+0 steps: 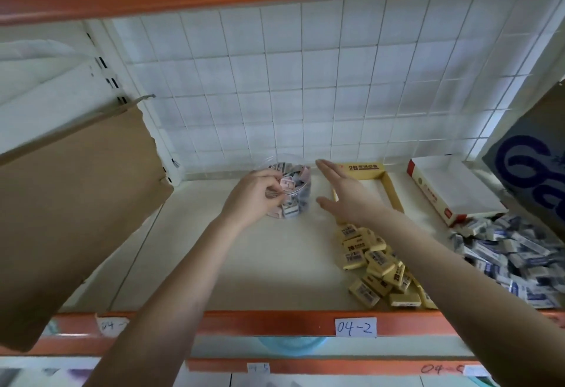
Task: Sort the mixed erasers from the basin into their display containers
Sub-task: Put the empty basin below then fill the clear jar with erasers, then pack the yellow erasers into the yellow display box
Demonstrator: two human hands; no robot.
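Small pink-wrapped eraser point(286, 185): pinched in the grip of the left hand point(253, 195), directly above the mouth of the clear round plastic container point(301, 194), which stands upright at the rear of the cream shelf point(244, 264). The eraser lies at the fingertips point(275, 177), on the container side of the palm; its long axis cannot be told. The left hand is the nearer hand. The right hand point(348, 190) is released, fingers spread flat, just beside the container on its right and apart from it. The container already holds many small pink and grey wrapped erasers. Judgement: release into the container comes next. 1 yellow eraser pile point(379, 267) and 1 blue-white eraser pile point(513, 252) remain unsorted.
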